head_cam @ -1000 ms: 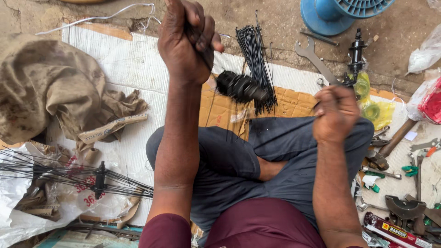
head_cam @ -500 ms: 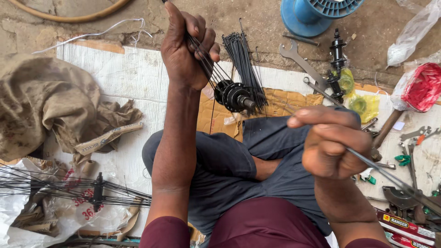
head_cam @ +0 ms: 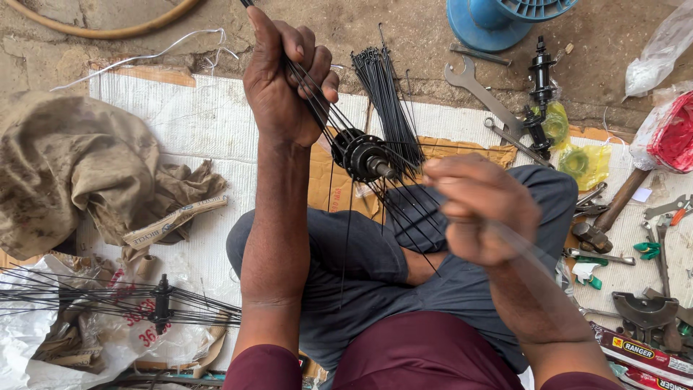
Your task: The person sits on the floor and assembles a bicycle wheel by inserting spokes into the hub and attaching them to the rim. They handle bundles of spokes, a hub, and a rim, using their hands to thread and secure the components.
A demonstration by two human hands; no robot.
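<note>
My left hand (head_cam: 285, 79) is raised and closed around a bunch of thin black spokes (head_cam: 317, 101) that run down into a black wheel hub (head_cam: 361, 155), which hangs above my lap. More spokes fan out below the hub over my grey trousers. My right hand (head_cam: 480, 209), blurred, is close to the hub on its right, fingers pinched on a single thin spoke (head_cam: 530, 249) that slants down to the right. A loose bundle of black spokes (head_cam: 386, 94) lies on the mat just beyond the hub.
A second hub with spokes (head_cam: 155, 303) lies at lower left on white plastic. A dirty cloth (head_cam: 65, 166) sits left. Spanners (head_cam: 476, 87), another hub axle (head_cam: 541, 79), a hammer (head_cam: 606, 213), pliers and small tools crowd the right side. A blue round object (head_cam: 498, 18) stands at the top.
My right hand rose from the tools at the right toward the hub, carrying a single spoke. The hub and its spokes swung lower and nearer in my left hand.
</note>
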